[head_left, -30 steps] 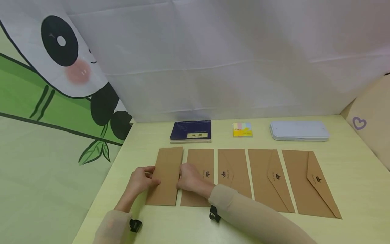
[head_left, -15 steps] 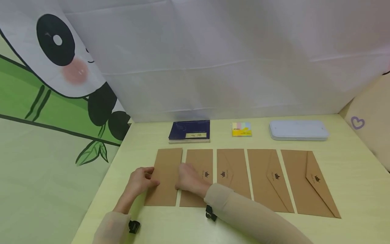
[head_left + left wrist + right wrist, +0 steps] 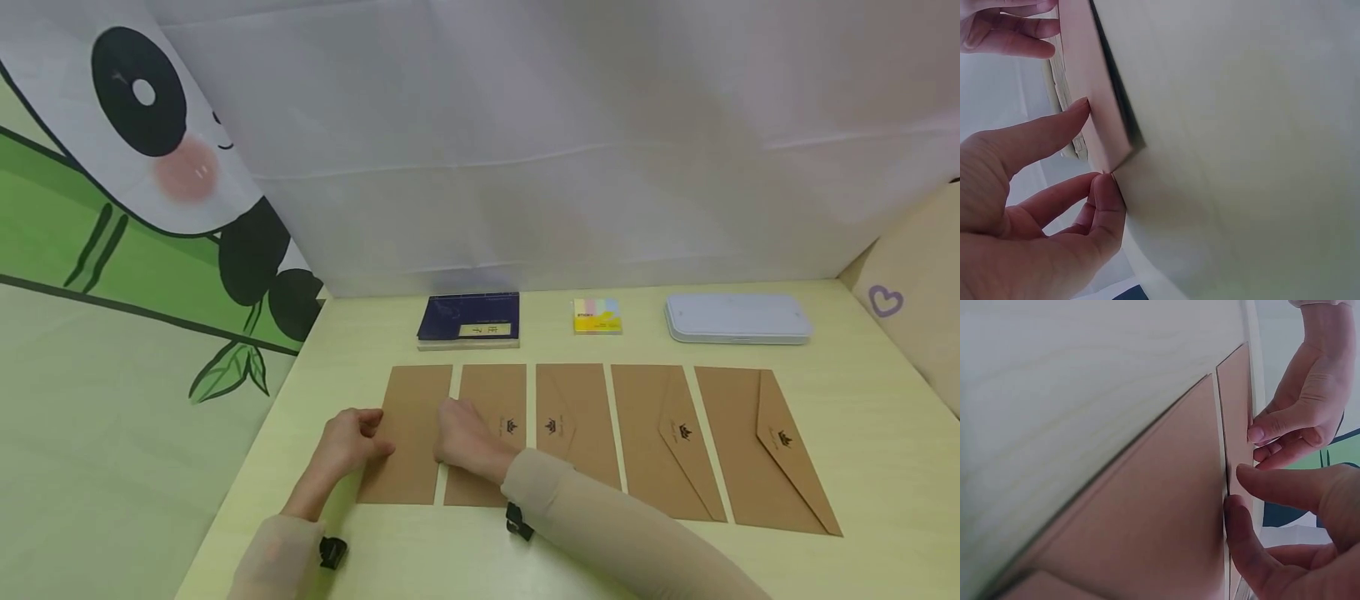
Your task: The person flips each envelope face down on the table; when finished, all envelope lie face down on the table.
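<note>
A plain brown envelope [image 3: 408,433] lies leftmost in a row of envelopes, its unprinted face up. My left hand [image 3: 347,442] pinches its left edge, with the thumb over the top face. At the opposite edge my right hand [image 3: 471,442] pinches the same envelope, thumb on top and index finger at the side, as the right wrist view shows. A thin dark gap runs along the near edge of the envelope [image 3: 1100,106] in the left wrist view. Under my right wrist lies the second envelope [image 3: 491,383], partly hidden, with a crown print.
Further right lie a third envelope [image 3: 585,400], a fourth envelope [image 3: 645,433] and a fifth envelope [image 3: 727,450], flaps showing. Behind the row are a dark blue book [image 3: 468,317], a sticky-note pack [image 3: 597,317] and a pale pencil case [image 3: 738,319]. A white cloth [image 3: 525,167] hangs behind the table.
The leftmost envelope has settled flatter onto the table, its raised right side lowering into line with the row. Both hands have stayed at its edges. The view shifts slightly.
</note>
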